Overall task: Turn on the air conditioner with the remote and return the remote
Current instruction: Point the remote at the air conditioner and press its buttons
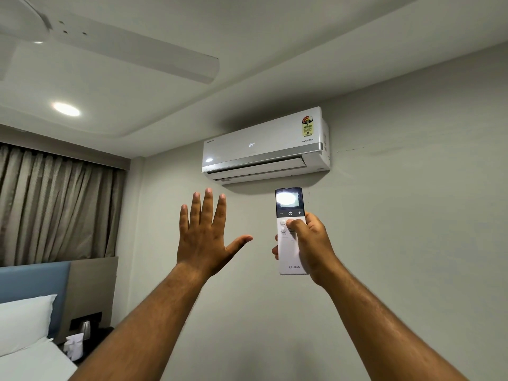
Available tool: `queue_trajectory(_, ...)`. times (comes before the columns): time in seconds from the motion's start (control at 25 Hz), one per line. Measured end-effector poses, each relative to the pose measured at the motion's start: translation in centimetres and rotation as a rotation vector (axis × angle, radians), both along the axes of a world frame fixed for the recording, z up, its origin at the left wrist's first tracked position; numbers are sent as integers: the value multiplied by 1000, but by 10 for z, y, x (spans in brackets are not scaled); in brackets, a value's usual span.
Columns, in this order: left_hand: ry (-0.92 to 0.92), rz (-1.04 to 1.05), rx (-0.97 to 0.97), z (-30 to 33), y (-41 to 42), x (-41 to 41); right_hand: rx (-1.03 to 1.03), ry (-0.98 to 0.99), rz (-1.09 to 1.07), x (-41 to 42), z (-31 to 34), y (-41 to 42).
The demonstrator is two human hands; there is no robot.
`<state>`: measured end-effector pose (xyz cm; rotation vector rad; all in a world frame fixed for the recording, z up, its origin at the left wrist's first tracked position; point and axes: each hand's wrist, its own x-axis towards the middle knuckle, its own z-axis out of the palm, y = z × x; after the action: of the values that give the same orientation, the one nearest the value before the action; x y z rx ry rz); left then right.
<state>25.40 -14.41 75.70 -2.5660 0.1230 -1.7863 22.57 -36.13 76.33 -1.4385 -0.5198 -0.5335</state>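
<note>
A white wall-mounted air conditioner [264, 145] hangs high on the wall, its front display reading 24 and its lower flap slightly open. Just below it, my right hand [310, 246] grips a white remote [290, 215] upright, pointed at the unit. The remote's screen is lit and my thumb rests on the buttons under the power key. My left hand [204, 235] is raised beside it, palm toward the wall, fingers spread and holding nothing.
A white ceiling fan blade [137, 55] stretches across the ceiling at upper left, near a lit recessed light [66, 109]. Brown curtains [55, 204] hang at left. Below them are a bed with a white pillow [24, 323] and a dark side table holding a kettle [85, 329].
</note>
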Motion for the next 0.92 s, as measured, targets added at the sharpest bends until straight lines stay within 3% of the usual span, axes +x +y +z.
queue_trajectory(0.92,-2,1,2,-1,-2,-2,2,2,1,1,-2,1)
